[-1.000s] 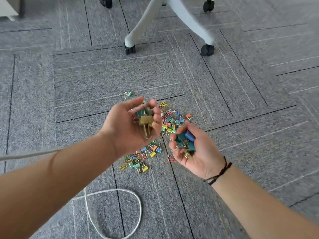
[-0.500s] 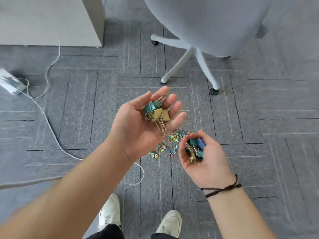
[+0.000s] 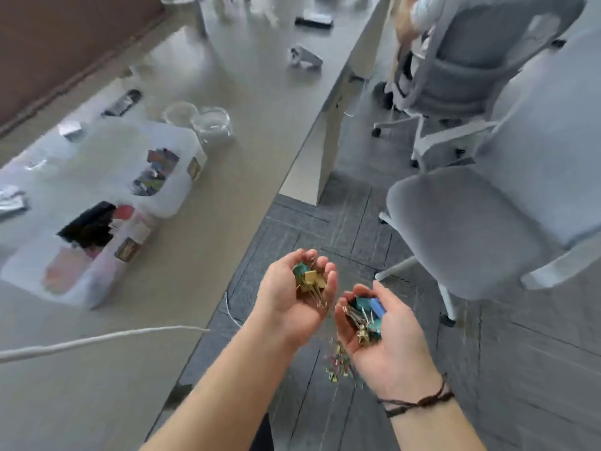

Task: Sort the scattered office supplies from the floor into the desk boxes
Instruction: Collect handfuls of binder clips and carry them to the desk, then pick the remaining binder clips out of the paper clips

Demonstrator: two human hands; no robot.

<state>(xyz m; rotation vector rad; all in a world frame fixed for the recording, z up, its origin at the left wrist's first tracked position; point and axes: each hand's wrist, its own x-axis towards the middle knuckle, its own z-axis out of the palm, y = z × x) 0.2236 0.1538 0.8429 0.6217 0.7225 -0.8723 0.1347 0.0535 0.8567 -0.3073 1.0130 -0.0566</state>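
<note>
Above the grey carpet beside the beige desk [image 3: 182, 336], the view has been raised since half a second ago: translucent plastic boxes [image 3: 162, 177] are now seen. Teal and gold binder clips [image 3: 307, 278] are cupped in the left hand [image 3: 292, 297], blue and teal clips [image 3: 367, 315] in the right hand [image 3: 380, 336]. A grey office chair [image 3: 465, 229] stands right; loose clips [image 3: 338, 366] lie blurred below.

The left hand [image 3: 292, 297] cups yellow and teal binder clips [image 3: 309, 278]; the right hand [image 3: 379, 333] cups teal and blue ones [image 3: 369, 312]. Clear plastic boxes [image 3: 153, 177] sit blurred on the desk [image 3: 260, 102].
</note>
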